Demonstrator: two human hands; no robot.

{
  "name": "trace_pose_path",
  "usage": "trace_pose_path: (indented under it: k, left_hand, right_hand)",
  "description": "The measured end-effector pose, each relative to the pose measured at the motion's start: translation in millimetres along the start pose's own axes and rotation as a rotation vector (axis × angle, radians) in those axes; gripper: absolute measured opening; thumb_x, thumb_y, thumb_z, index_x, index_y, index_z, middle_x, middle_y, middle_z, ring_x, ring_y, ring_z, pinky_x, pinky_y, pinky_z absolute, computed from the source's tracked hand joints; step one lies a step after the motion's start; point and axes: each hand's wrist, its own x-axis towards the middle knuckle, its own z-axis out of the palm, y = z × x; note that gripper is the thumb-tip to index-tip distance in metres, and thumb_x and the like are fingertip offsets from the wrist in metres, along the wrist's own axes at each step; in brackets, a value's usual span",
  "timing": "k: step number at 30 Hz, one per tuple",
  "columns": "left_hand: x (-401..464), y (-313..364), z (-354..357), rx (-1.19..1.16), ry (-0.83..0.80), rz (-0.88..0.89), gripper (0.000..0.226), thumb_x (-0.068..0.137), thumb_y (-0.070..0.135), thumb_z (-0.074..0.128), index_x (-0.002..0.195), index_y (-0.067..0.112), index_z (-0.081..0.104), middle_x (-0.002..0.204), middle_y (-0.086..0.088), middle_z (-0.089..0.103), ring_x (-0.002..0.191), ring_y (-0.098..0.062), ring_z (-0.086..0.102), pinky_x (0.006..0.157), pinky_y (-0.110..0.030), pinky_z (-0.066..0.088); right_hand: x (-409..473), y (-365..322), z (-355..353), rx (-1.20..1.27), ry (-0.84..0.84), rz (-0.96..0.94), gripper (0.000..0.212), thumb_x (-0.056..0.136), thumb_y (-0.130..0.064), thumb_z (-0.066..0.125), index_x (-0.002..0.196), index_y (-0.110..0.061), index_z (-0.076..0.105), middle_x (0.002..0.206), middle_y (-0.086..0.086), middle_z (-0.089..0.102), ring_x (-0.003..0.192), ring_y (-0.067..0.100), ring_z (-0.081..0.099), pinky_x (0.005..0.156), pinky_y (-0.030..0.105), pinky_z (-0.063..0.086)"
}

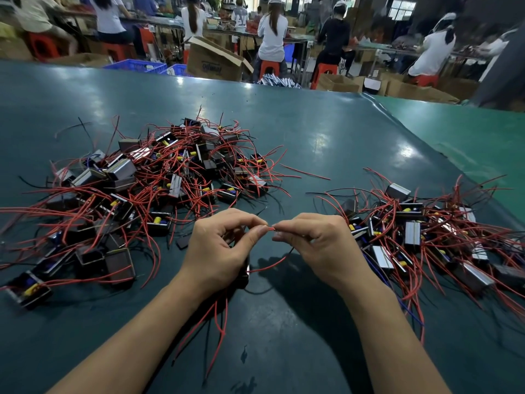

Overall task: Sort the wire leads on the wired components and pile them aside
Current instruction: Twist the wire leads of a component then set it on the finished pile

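Note:
My left hand (221, 248) and my right hand (315, 245) meet over the middle of the dark green table (312, 132). Both pinch the same red wire lead (271, 229) between thumb and forefinger, fingertips almost touching. The lead loops down below my right hand to a small dark wired component (243, 273) held under my left palm, mostly hidden. More red leads (218, 317) hang from it toward me. A large tangled pile of wired components (159, 177) lies at the left. A second pile of wired components (426, 231) lies at the right.
A lighter green mat (468, 132) covers the table's far right corner. Beyond the far edge are cardboard boxes (213, 61), blue crates (136, 65), red stools and several seated people at benches. A loose red wire (305, 172) lies between the piles.

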Motion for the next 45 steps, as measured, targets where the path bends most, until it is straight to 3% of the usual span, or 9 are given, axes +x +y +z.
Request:
trace_pose_path:
  k: [8, 16, 23, 27, 31, 34, 38, 41, 45]
  left_hand:
    - [1, 7, 1, -0.038, -0.023, 0.025, 0.006, 0.083, 0.017, 0.072, 0.083, 0.011, 0.075, 0.081, 0.004, 0.071, 0.073, -0.018, 0.065, 0.065, -0.033, 0.050]
    - [-3, 10, 8, 0.128, 0.005, 0.194, 0.003, 0.082, 0.008, 0.075, 0.085, 0.006, 0.076, 0.084, 0.001, 0.069, 0.079, -0.008, 0.065, 0.072, -0.020, 0.050]
    - [-2, 6, 10, 0.204, 0.048, 0.148, 0.006, 0.082, 0.004, 0.076, 0.087, 0.007, 0.077, 0.084, -0.001, 0.070, 0.077, -0.011, 0.066, 0.071, -0.027, 0.052]
    - [-2, 6, 8, 0.199, 0.095, 0.108, 0.005, 0.083, 0.007, 0.075, 0.088, 0.008, 0.077, 0.085, 0.001, 0.071, 0.076, -0.010, 0.066, 0.070, -0.028, 0.052]
    - [2, 9, 1, 0.099, 0.219, -0.047, 0.014, 0.092, 0.021, 0.064, 0.101, 0.014, 0.074, 0.095, 0.005, 0.073, 0.087, -0.004, 0.067, 0.078, -0.029, 0.054]
    - [8, 5, -28, 0.154, 0.305, -0.030, 0.025, 0.096, 0.030, 0.055, 0.079, 0.018, 0.068, 0.071, 0.009, 0.069, 0.066, -0.007, 0.067, 0.062, -0.026, 0.055]
    - [4, -6, -53, 0.284, -0.071, -0.223, 0.059, 0.099, 0.048, 0.047, 0.050, 0.016, 0.061, 0.046, 0.001, 0.062, 0.039, -0.009, 0.060, 0.046, -0.020, 0.048]
    - [6, -15, -41, 0.328, -0.235, -0.424, 0.055, 0.100, 0.034, 0.051, 0.050, 0.013, 0.061, 0.048, 0.001, 0.062, 0.037, -0.006, 0.053, 0.042, -0.014, 0.041]
    - [10, -17, -39, -0.045, -0.063, -0.493, 0.065, 0.098, 0.041, 0.048, 0.045, 0.004, 0.060, 0.042, -0.007, 0.053, 0.037, -0.011, 0.044, 0.040, -0.017, 0.037]
  right_hand:
    - [0, -11, 1, 0.196, -0.027, 0.202, 0.018, 0.087, -0.024, 0.065, 0.070, -0.019, 0.069, 0.060, -0.002, 0.061, 0.055, 0.005, 0.053, 0.054, 0.018, 0.040]
    - [10, -26, 14, 1.121, -0.023, 1.183, 0.028, 0.072, -0.018, 0.059, 0.046, -0.018, 0.049, 0.042, -0.005, 0.034, 0.039, 0.011, 0.032, 0.038, 0.019, 0.025]
    - [-2, -16, 31, -0.224, 0.180, 0.296, 0.034, 0.095, -0.034, 0.059, 0.069, -0.013, 0.067, 0.057, 0.000, 0.058, 0.057, 0.024, 0.053, 0.055, 0.038, 0.043]
    - [-2, -11, 28, -0.163, 0.158, 0.217, 0.038, 0.095, -0.039, 0.053, 0.074, -0.011, 0.068, 0.063, 0.001, 0.062, 0.060, 0.024, 0.055, 0.058, 0.043, 0.047]
    - [3, -3, 12, 0.106, 0.288, 0.457, 0.046, 0.097, -0.050, 0.040, 0.102, -0.016, 0.070, 0.088, -0.002, 0.070, 0.080, 0.015, 0.063, 0.078, 0.045, 0.053]
    - [3, 1, -3, 0.162, 0.461, 0.531, 0.035, 0.102, -0.044, 0.038, 0.102, -0.021, 0.064, 0.085, -0.005, 0.067, 0.078, 0.012, 0.062, 0.078, 0.047, 0.052]
    - [4, -36, -5, -0.105, 0.608, 0.138, 0.034, 0.099, -0.024, 0.039, 0.094, -0.008, 0.069, 0.081, 0.005, 0.068, 0.076, 0.023, 0.064, 0.072, 0.043, 0.051]
    - [14, -87, 14, -0.287, 0.199, -0.174, 0.027, 0.092, -0.026, 0.046, 0.083, -0.011, 0.067, 0.080, 0.007, 0.068, 0.074, 0.032, 0.064, 0.060, 0.039, 0.049]
    - [8, -110, 49, -0.532, -0.450, 0.068, 0.029, 0.089, -0.027, 0.053, 0.113, -0.013, 0.060, 0.111, 0.011, 0.060, 0.102, 0.035, 0.056, 0.069, 0.037, 0.030]
